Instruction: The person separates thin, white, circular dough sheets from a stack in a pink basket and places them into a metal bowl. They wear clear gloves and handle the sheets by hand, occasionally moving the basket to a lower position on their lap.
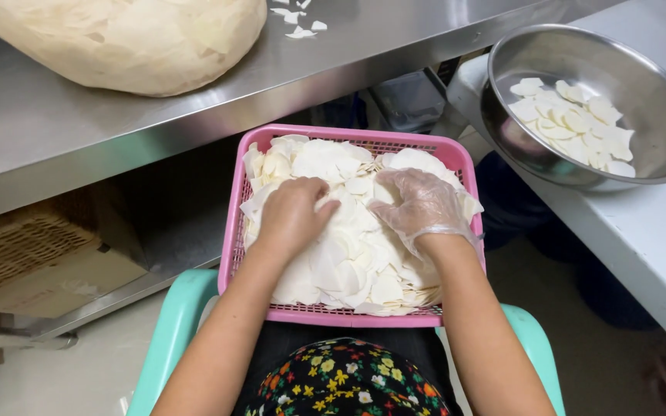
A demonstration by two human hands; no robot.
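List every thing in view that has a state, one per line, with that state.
pink basket: heaped full of white slices, resting on the lap
white slices: piled loose in the basket
left hand: bare, fingers curled down into the slices
right hand: in a clear glove, pressed on the slices
steel bowl: upright, partly filled with slices
dough mound: lying uncovered on the steel table

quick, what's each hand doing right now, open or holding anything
Left hand: bare, fingers curled into the white slices in the pink basket; a firm grip cannot be told.
Right hand: in a clear glove, spread open on the slices.
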